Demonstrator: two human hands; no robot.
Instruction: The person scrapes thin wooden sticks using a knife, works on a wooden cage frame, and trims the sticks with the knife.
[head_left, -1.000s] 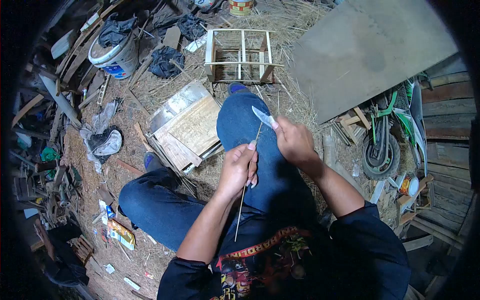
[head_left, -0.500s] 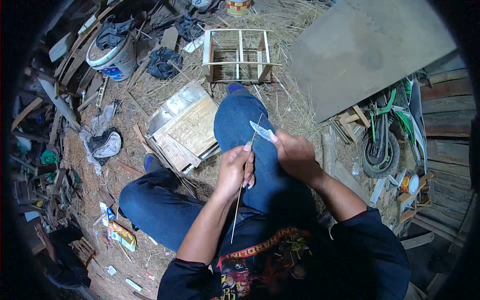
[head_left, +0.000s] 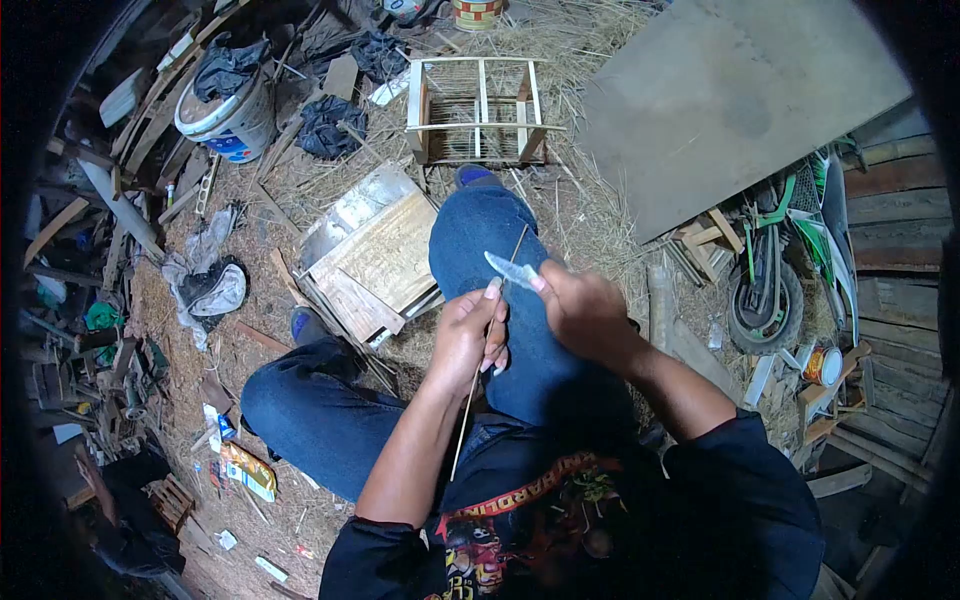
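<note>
My left hand (head_left: 472,332) is closed around a thin stick (head_left: 463,432), which slants from near my shirt up across my knee. In my right hand (head_left: 585,308) is a knife (head_left: 510,269), its pale blade pointing up and to the left. The blade lies across the stick's upper part, just above my left thumb; whether its edge touches the stick I cannot tell. Both hands are over my raised leg in blue jeans (head_left: 480,235). Beyond my foot stands a wooden frame (head_left: 478,125) with rows of thin slats.
Boards (head_left: 375,260) lie left of my knee. A white bucket (head_left: 225,120) stands at the upper left. To the right are a large flat panel (head_left: 745,110), a green dirt bike (head_left: 770,270) and a can (head_left: 823,366). Another person's arm (head_left: 95,485) shows at the lower left.
The knife has moved a little left and slightly down along the stick, and its blade has turned flatter. The stick's lower end has shifted slightly left and up.
</note>
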